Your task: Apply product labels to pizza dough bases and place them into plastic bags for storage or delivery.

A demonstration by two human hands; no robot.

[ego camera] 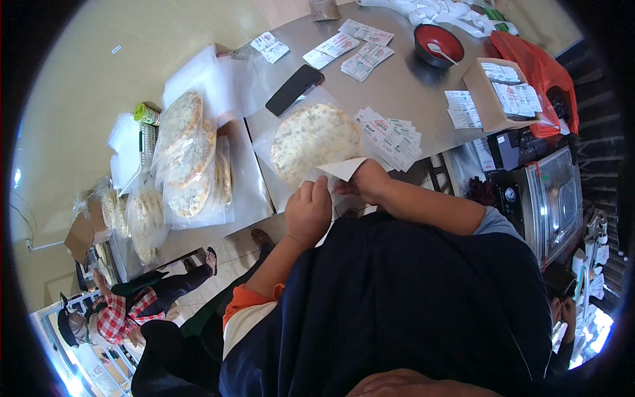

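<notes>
A flat round pizza base (315,139) with a pale topping lies in a clear plastic bag on the steel table, just beyond my hands. My right hand (369,181) holds a white paper card (342,168), its blank side up, over the near edge of the bag. My left hand (308,206) is at the bag's near edge with curled fingers, touching the plastic or the card; its grip is partly hidden. Fanned printed cards (392,139) lie right of the bag. A black smartphone (294,90) rests beyond it.
Bagged pizza bases (186,154) are piled at the left. Farther back lie banded card bundles (331,50) and a red and black bowl (439,44) with a spoon. A cardboard box (483,94) of cards stands at the right. Another person (119,317) is at the lower left.
</notes>
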